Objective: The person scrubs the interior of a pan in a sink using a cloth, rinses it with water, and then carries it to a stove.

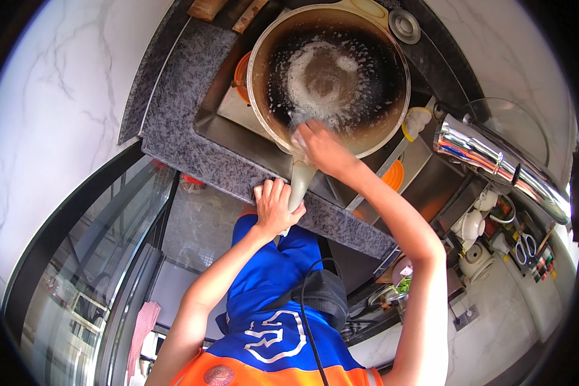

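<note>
A large wok-like pan [391, 125] with a blackened, browned inside rests over a steel sink [207, 126]. Whitish foam [301, 67] rings the middle of its bottom and spatters outward. My left hand [272, 207] grips the end of the pale pan handle [300, 186], thumb on its right side, by the counter's front edge. My right hand [325, 149] is inside the pan's near wall, blurred by motion. Its fingers are closed on a small pale scrubbing pad [298, 140], mostly hidden, so its material is unclear.
Orange basins [393, 175] show beneath the pan. A yellow-edged sponge [417, 123] lies at its right. Beyond stand a shiny metal range hood [492, 154] and a metal lid [404, 26]. Speckled stone counter [188, 82] borders the sink; a glass door [96, 270] stands left.
</note>
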A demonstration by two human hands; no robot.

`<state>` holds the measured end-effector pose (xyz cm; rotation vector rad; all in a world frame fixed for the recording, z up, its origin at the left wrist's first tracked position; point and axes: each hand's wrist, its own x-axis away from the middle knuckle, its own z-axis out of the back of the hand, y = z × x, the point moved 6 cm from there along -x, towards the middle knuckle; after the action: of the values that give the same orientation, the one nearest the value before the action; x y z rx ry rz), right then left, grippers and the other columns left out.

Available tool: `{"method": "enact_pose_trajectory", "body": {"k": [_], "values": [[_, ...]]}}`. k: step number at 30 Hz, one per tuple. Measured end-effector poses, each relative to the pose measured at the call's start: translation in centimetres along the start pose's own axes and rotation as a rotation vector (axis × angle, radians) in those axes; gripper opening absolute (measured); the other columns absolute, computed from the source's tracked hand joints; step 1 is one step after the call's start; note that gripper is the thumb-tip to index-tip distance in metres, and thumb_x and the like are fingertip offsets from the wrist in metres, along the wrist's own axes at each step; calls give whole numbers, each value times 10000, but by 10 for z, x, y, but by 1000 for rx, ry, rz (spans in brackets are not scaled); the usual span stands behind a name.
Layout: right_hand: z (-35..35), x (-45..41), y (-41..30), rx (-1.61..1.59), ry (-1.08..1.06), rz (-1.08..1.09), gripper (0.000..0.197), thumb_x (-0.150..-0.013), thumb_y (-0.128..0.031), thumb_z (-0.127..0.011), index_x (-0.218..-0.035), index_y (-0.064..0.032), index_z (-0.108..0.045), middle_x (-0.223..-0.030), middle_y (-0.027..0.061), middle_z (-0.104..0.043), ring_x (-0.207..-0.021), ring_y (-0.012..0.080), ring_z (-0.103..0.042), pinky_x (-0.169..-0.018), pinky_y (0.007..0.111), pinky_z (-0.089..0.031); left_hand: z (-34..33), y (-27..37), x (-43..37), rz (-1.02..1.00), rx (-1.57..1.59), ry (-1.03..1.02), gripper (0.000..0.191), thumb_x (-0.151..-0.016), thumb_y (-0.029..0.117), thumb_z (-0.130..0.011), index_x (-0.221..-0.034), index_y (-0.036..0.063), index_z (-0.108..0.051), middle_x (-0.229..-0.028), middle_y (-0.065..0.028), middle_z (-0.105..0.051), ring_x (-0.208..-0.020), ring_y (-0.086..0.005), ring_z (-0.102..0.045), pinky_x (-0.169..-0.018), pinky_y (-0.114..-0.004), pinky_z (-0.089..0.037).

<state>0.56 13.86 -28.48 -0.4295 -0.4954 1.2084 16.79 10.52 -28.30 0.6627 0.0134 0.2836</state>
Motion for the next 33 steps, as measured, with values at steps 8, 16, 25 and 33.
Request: {"method": "enact_pose_trajectory", "body": {"k": [8,16,25,33], "values": [[22,52,43,76,-262,-146,301,-806,-19,-569,-1103,15,-532,-1055,258,-523,-1014,402,-545,-882,437,-468,0,-1,2,-11,31,34,378,-579,298,-754,-769,77,-513,-850,-112,-466,-825,-304,-457,-715,-432,-317],[-5,-20,26,-489,-65,-217,310,-809,-58,-620,-1104,-25,-532,-924,228,-638,-883,388,-630,-767,447,-491,-2,0,1,-21,29,29,379,-581,304,-747,-774,75,-516,-852,-116,-466,-825,-306,-456,-717,-433,-318],[-7,-35,29,-437,-147,-140,177,-801,-82,-641,-948,7,-601,-914,196,-646,-877,385,-626,-780,431,-504,0,0,0,-3,26,40,377,-568,286,-752,-776,81,-513,-849,-109,-460,-825,-300,-451,-712,-423,-310],[40,46,74,-241,-362,-153,158,-762,-36,-664,-912,-15,-621,-891,141,-623,-868,347,-623,-758,433,-496,1,-1,1,-23,19,37,376,-574,298,-749,-763,77,-511,-852,-111,-468,-824,-300,-454,-715,-430,-315]]}}
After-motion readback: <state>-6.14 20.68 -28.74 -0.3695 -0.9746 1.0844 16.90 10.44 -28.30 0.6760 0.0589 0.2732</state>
